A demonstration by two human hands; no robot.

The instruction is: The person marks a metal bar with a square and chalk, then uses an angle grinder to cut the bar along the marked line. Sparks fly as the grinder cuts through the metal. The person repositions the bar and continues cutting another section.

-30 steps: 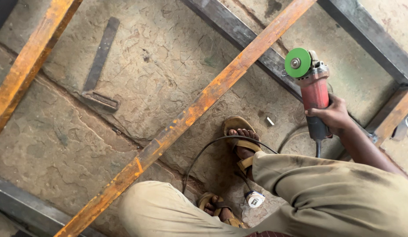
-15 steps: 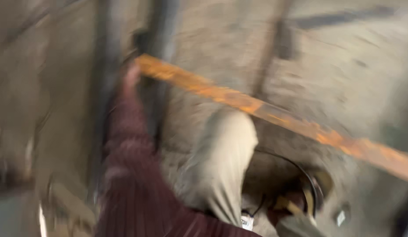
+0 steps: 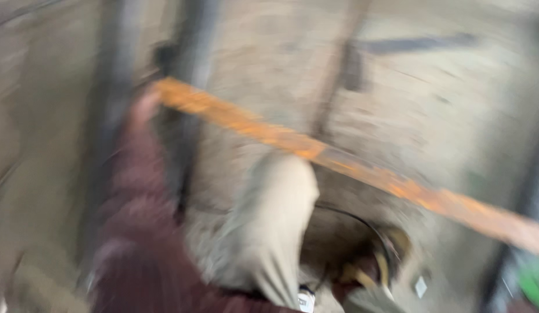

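Note:
The view is heavily blurred by motion. My left arm, in a maroon sleeve, reaches forward, and my left hand [image 3: 143,107] is at the left end of a rusty orange metal bar [image 3: 350,168] that runs diagonally down to the right. Blur hides whether the fingers grip the bar. My right hand is out of view. At the bottom right edge a green patch [image 3: 536,284] looks like the disc of the angle grinder. My knee in khaki trousers [image 3: 275,220] is under the bar, and a sandalled foot [image 3: 374,266] rests on the stone floor.
Dark grey metal frame bars [image 3: 191,52] stand upright at the left and another [image 3: 414,42] lies at the top right. A black cable [image 3: 362,223] curves over the stone floor by my foot. A small white tag [image 3: 420,286] lies nearby.
The camera has swung left, away from the grinder in my right hand. My left arm has come into view, reaching to the end of the rusty bar. Little differs from half a second ago.

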